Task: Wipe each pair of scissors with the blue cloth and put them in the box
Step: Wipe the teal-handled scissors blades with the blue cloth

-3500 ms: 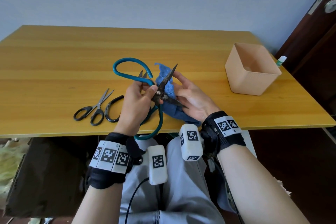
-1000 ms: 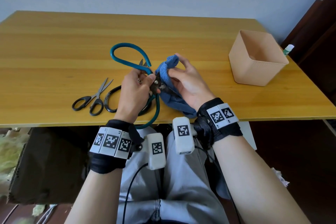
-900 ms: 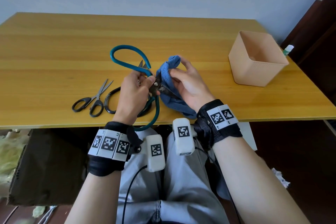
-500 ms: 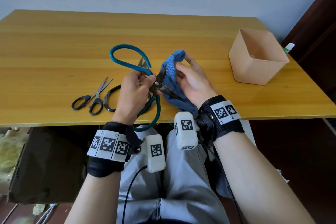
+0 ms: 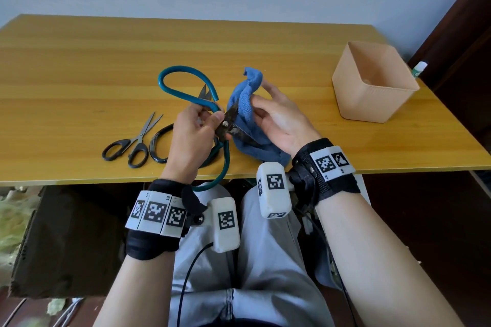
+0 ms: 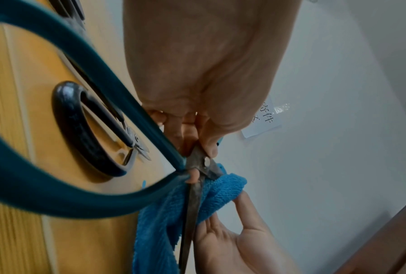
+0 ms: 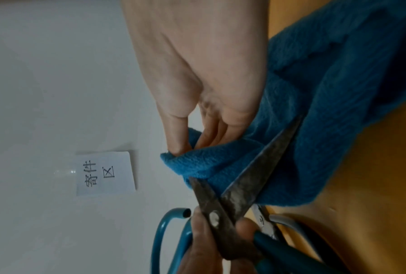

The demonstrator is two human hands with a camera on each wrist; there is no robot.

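Now teal-handled scissors show dark, tarnished open blades.

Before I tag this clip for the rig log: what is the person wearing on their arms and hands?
Both hands are bare, the forearms sleeveless. Each wrist carries a black fabric strap with a band of white blocks printed with black square markers. A white rounded camera unit with its own marker sits on the inner side of each wrist; a black cable hangs from the left one.
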